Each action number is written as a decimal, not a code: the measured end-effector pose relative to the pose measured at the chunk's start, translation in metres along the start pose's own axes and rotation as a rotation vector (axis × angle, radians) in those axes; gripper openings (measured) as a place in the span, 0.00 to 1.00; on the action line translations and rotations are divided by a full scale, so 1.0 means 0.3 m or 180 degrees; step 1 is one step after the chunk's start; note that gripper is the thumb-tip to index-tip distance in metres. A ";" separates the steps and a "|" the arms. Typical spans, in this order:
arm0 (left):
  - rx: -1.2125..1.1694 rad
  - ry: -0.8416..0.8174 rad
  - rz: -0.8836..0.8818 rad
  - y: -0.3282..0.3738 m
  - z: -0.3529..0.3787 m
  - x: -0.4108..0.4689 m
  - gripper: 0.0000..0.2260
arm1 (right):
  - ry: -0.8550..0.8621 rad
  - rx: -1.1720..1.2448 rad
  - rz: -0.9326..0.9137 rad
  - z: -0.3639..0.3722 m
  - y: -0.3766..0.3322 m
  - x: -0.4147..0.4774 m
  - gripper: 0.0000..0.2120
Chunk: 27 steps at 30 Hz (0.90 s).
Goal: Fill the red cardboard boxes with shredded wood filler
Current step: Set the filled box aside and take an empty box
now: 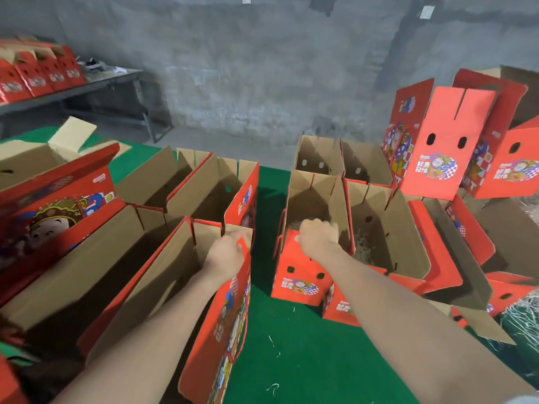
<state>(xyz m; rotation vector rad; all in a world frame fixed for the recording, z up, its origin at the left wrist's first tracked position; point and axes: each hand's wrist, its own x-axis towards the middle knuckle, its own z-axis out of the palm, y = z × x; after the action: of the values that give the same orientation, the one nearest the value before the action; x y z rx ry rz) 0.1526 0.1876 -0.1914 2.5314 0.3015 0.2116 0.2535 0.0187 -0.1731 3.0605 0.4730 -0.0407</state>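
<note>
From my head view, my left hand [226, 252] pinches the top flap of an empty red box [186, 287]. Just right of it, my right hand [318, 234] is fisted over the near box [303, 275]; whether it holds shredded wood filler [363, 247] I cannot tell. Dropping carelessly could scatter strands onto the green mat [291, 345].

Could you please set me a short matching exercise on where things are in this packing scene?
Things:
1. left hand
2. right hand
3. shredded wood filler pile
4. closed red boxes

Places:
A. on the far table, upper left
B. on the green mat at the right edge
C. over the rim of the open box right of the gap
D. on the top edge of the open box left of the gap

Pairs: 1-D, 2-C, 3-B, 4-A
</note>
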 end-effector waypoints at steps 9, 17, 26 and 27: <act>-0.0255 0.1855 -0.0312 -0.103 -0.157 0.051 0.13 | 0.0601 0.2463 -0.0397 -0.144 -0.367 0.044 0.12; 0.1283 0.0709 -0.0683 -0.221 -0.079 0.073 0.32 | -0.0419 0.2404 0.0532 -0.035 -0.572 0.230 0.20; 0.0538 0.1738 -0.0290 -0.139 -0.161 0.018 0.33 | 0.0423 0.3681 0.0868 -0.066 -0.548 0.192 0.21; 0.0434 0.1951 -0.0191 -0.092 -0.179 0.020 0.31 | 0.0615 0.3777 0.0818 -0.102 -0.529 0.178 0.22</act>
<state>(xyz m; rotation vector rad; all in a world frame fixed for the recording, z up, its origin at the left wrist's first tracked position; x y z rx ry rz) 0.1421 0.2400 -0.1623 2.5260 0.6429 0.9756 0.2570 0.1875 -0.1506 4.2918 0.0014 -0.0182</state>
